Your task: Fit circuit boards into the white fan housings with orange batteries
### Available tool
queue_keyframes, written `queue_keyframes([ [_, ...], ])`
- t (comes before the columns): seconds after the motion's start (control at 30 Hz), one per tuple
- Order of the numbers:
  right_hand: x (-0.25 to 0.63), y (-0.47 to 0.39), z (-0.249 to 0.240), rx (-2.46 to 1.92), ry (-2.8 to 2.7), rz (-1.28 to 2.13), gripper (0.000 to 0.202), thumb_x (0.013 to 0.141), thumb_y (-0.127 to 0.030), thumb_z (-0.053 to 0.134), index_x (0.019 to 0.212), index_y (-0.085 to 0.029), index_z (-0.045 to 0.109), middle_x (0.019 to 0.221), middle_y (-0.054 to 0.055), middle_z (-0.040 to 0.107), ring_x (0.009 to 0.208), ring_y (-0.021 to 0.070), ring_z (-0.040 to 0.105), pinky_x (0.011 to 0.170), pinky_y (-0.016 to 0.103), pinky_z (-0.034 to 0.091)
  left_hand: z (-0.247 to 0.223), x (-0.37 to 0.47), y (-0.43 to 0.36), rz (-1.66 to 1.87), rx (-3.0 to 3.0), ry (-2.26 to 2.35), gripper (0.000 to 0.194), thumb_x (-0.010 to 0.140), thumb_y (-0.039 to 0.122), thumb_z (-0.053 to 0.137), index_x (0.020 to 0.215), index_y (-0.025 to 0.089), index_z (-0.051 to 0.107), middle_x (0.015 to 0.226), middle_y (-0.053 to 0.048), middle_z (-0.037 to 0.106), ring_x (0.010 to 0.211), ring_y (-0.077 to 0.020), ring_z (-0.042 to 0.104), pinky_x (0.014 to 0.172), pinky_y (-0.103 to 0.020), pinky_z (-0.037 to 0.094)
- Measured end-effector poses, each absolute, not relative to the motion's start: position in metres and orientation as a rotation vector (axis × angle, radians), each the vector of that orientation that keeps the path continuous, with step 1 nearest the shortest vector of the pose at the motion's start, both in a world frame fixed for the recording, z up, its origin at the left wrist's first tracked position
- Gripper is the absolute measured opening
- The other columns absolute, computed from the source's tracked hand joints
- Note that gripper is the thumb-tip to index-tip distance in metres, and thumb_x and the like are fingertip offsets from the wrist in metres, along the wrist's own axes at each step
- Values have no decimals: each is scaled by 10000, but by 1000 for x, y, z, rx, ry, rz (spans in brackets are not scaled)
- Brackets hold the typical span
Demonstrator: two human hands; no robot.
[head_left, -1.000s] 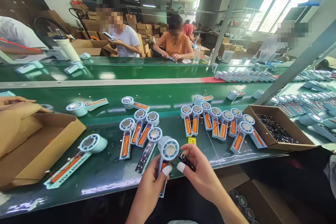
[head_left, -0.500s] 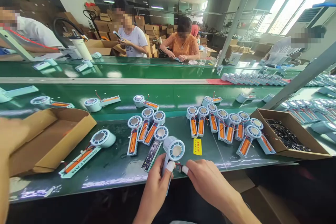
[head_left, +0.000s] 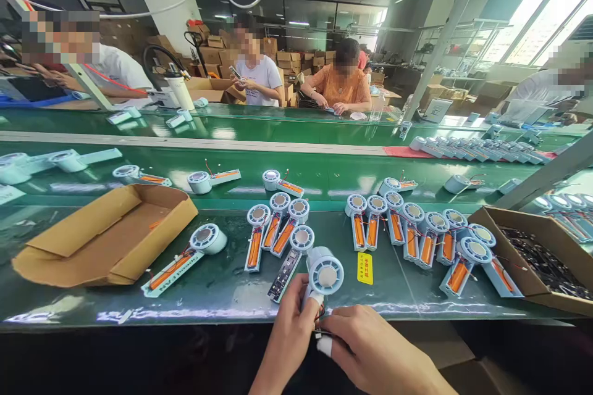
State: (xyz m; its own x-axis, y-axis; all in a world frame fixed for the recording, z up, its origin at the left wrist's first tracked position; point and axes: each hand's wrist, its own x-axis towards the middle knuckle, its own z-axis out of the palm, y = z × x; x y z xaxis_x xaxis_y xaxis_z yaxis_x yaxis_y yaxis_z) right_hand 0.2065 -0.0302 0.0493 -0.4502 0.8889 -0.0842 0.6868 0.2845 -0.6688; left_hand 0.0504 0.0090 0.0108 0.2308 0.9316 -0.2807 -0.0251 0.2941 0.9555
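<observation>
My left hand (head_left: pixel 293 328) is closed around the handle of a light-blue handheld fan (head_left: pixel 326 273), its round head tilted up above the bench edge. A white covering wraps the thumb tip. Just below the head, my right hand (head_left: pixel 370 345) pinches a small dark part (head_left: pixel 318 333) with thin wires and a white connector; its kind is mostly hidden by the fingers. Beside the left hand lies a fan with a black circuit board (head_left: pixel 283 274) over its handle. Several open fans with orange battery cells (head_left: pixel 254 248) lie just behind it.
An open cardboard box (head_left: pixel 106 241) stands at left, with one fan (head_left: pixel 173 265) beside it. At right, more fans (head_left: pixel 412 241) lie near a box of black circuit boards (head_left: pixel 546 259). A yellow label (head_left: pixel 365 268) is on the bench. Beyond the green conveyor (head_left: pixel 324 166), co-workers sit.
My right hand has moved in closer under the fan head, bringing the small part against the handle. The view has turned left, and another person's arm at the left edge is gone.
</observation>
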Motion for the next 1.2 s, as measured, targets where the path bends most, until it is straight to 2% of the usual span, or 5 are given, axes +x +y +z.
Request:
queue_keyframes([
  [0.3,203,-22,24,-1298,-1614,1351,561,1024,-542,373,632,-174,531,550,-28,456,527,95,395,555,231,290,15,58,11,800,752,1012,212,784,397,578,853,202,624,677,38,568,531,-117,489,514,-232,411],
  [0.5,196,-18,9,-1296,-1036,1486,697,840,-807,495,549,-174,505,503,-30,441,444,64,302,464,230,204,9,60,3,886,636,780,416,894,517,560,1134,187,640,817,-26,671,801,-216,645,723,-312,516],
  [0.83,184,-20,-5,-1291,-467,1563,681,619,-832,705,557,-199,464,393,-95,338,394,42,250,437,207,164,1,61,0,822,1124,1005,535,890,475,586,1351,214,510,1300,-97,633,1216,-284,580,1033,-369,458],
  [1.03,186,-29,3,-1336,-760,1407,627,817,-784,567,636,-185,520,434,-84,351,418,61,282,421,196,221,5,65,-1,816,1181,1185,512,919,535,488,1309,208,540,1354,-124,620,1264,-301,561,1052,-403,457],
  [1.2,181,-52,-1,-1372,-969,1057,435,903,-569,637,1112,-188,652,747,4,649,654,130,581,603,198,484,-3,68,-4,830,1149,1351,522,903,502,445,1309,189,538,1326,-152,634,1267,-320,561,1008,-427,488],
])
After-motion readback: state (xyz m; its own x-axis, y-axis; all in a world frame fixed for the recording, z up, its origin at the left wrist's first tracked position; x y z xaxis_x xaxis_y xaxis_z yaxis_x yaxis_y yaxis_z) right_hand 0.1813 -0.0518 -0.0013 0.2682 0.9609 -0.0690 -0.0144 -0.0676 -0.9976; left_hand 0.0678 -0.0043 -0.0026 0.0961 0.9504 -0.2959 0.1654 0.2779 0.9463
